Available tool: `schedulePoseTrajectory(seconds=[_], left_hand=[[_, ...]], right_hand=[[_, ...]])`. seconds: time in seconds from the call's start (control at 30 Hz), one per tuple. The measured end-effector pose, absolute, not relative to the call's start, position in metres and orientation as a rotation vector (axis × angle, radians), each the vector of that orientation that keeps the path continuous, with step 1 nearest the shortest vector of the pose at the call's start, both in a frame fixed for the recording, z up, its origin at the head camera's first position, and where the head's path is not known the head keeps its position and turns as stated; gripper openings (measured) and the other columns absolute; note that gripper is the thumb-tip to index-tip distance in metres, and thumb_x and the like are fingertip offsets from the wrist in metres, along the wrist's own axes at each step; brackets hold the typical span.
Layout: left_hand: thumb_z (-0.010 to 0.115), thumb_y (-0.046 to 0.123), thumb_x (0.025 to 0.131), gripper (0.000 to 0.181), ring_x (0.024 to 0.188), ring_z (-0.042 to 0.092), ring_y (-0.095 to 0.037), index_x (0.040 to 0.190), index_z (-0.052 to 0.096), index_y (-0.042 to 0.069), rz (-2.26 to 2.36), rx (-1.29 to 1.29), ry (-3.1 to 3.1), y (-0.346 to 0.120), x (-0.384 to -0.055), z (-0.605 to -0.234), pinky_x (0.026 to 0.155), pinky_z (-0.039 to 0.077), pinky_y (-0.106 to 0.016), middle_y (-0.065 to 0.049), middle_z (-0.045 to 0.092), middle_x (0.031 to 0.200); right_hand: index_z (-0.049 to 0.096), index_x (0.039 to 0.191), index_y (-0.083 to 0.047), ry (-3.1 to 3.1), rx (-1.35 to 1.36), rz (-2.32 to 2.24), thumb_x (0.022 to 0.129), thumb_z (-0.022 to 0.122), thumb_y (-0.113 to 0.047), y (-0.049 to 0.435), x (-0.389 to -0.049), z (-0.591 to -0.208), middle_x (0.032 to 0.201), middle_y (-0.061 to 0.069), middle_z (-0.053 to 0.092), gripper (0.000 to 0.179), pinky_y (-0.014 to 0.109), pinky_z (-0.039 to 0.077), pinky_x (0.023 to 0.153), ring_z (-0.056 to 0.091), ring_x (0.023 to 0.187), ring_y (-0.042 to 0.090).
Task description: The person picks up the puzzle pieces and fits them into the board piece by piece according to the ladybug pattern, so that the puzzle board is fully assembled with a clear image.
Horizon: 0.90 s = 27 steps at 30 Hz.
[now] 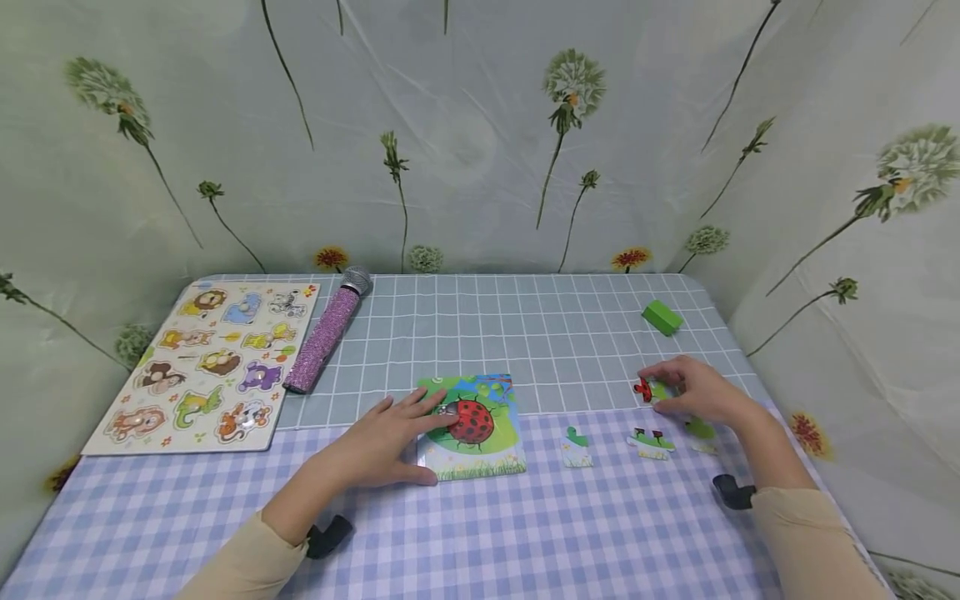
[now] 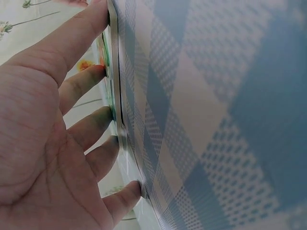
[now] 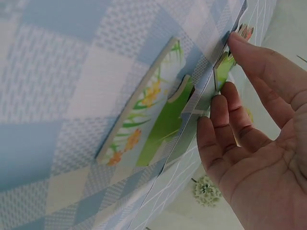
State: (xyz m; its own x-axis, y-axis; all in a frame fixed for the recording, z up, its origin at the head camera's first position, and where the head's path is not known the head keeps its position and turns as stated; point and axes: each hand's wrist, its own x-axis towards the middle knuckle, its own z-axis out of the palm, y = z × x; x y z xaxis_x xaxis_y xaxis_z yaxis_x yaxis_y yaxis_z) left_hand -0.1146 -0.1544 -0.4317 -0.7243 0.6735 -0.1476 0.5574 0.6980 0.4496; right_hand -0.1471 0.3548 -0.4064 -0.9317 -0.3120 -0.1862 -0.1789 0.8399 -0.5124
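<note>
A square ladybug puzzle board (image 1: 480,454) lies on the checked cloth. My left hand (image 1: 390,442) rests on its left part with spread fingers; in the left wrist view the fingertips meet the board's edge and top (image 2: 115,72). Off to the right, my right hand (image 1: 697,387) pinches a red-and-green puzzle piece (image 1: 645,389) between thumb and fingers, low over the cloth. Below that hand lie a green piece (image 1: 701,431) and a piece with two dark feet-like shapes (image 1: 651,444). A green-and-white piece (image 1: 576,452) sits nearer the board. Yellow flowers mark one loose piece (image 3: 148,100) in the right wrist view.
A wooden animal peg puzzle (image 1: 180,367) lies at the left. Beside it is a purple glittery microphone (image 1: 326,342), its head toward the back. A green block (image 1: 662,317) stands at the back right. Flower-patterned curtain (image 1: 480,167) closes off the table's rear and sides.
</note>
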Motion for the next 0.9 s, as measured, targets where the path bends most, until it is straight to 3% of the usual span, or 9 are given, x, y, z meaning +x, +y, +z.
schedulePoseTrajectory(seconds=[0.13, 0.33, 0.43, 0.7, 0.9], left_hand=[[0.085, 0.054, 0.087, 0.087, 0.165, 0.025, -0.042, 0.163, 0.049, 0.029, 0.559, 0.989, 2.604, -0.1563, -0.1140, -0.4314, 0.121, 0.026, -0.081, -0.007, 0.031, 0.178], [0.085, 0.055, 0.087, 0.087, 0.165, 0.025, -0.043, 0.163, 0.050, 0.029, 0.562, 0.992, 2.607, -0.1562, -0.1139, -0.4317, 0.122, 0.026, -0.081, -0.007, 0.030, 0.178], [0.085, 0.055, 0.087, 0.087, 0.165, 0.025, -0.042, 0.162, 0.050, 0.030, 0.559, 0.987, 2.608, -0.1565, -0.1137, -0.4315, 0.122, 0.026, -0.081, -0.007, 0.030, 0.178], [0.085, 0.054, 0.087, 0.086, 0.165, 0.025, -0.042, 0.162, 0.051, 0.029, 0.570, 0.978, 2.601, -0.1552, -0.1146, -0.4299, 0.123, 0.025, -0.080, -0.007, 0.030, 0.178], [0.085, 0.054, 0.087, 0.087, 0.165, 0.025, -0.041, 0.162, 0.051, 0.028, 0.568, 0.977, 2.608, -0.1550, -0.1148, -0.4302, 0.123, 0.026, -0.079, -0.007, 0.030, 0.178]], right_hand=[[0.072, 0.133, 0.000, 2.745, -0.361, -0.734, 0.085, 0.089, -0.011, 0.3555, -0.1488, -0.4078, 0.128, 0.023, 0.072, 0.052, 0.060, 0.055, 0.099, 0.065, 0.115, 0.039], [0.074, 0.133, -0.003, 2.739, -0.350, -0.741, 0.085, 0.090, -0.015, 0.3590, -0.1505, -0.4104, 0.119, 0.015, 0.073, 0.052, 0.034, 0.051, 0.086, 0.056, 0.099, 0.020], [0.073, 0.134, -0.002, 2.731, -0.372, -0.745, 0.084, 0.091, -0.014, 0.3606, -0.1504, -0.4111, 0.116, 0.011, 0.072, 0.055, 0.028, 0.047, 0.080, 0.050, 0.095, 0.017], [0.072, 0.136, -0.001, 2.706, -0.382, -0.740, 0.084, 0.090, -0.010, 0.3633, -0.1483, -0.4102, 0.120, 0.013, 0.073, 0.056, 0.024, 0.045, 0.078, 0.049, 0.095, 0.016], [0.074, 0.136, -0.006, 2.709, -0.311, -0.686, 0.085, 0.089, -0.014, 0.3609, -0.1486, -0.4094, 0.120, 0.012, 0.075, 0.054, 0.029, 0.051, 0.082, 0.056, 0.096, 0.018]])
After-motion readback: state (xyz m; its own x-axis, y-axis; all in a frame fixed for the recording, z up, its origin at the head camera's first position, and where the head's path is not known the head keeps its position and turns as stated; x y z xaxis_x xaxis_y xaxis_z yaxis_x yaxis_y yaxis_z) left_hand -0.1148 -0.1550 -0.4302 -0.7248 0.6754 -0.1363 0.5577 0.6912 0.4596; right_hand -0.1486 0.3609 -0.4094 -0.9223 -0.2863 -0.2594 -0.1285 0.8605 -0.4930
